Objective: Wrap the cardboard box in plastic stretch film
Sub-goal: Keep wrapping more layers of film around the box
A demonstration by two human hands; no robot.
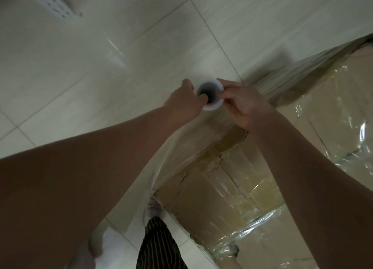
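Roll [211, 107] sits between your two hands, and you see it end-on: the open core looks up at you. So its long axis runs away from you, down toward the floor [101, 77], about upright. Your left hand [182, 102] grips it from the left side, with one finger hooked into the core. Your right hand [242, 103] pinches the white rim from the opposite side. Both hands are closed on the roll and are equally near to it.

The box [232, 188] lies to the right of your right hand and below it, nearer to your body; it seems to stand on the floor. Its top already shows glossy, wrinkled film. A sheet of film [177, 147] goes from the roll, under your hands, along the left side of the box toward you. I judge that it is stretched, but I cannot tell exactly where it joins the box.

For the next move, I think this relation matters most: the box is on the right-hand side of the roll, and the roll stands parallel to the box's side wall. The film can lie flat on that wall only if you hold the axis upright while you carry it around the corner. If the roll tilts, the film will probably bunch into a rope, as it seems to do along the far edge beyond your right hand.
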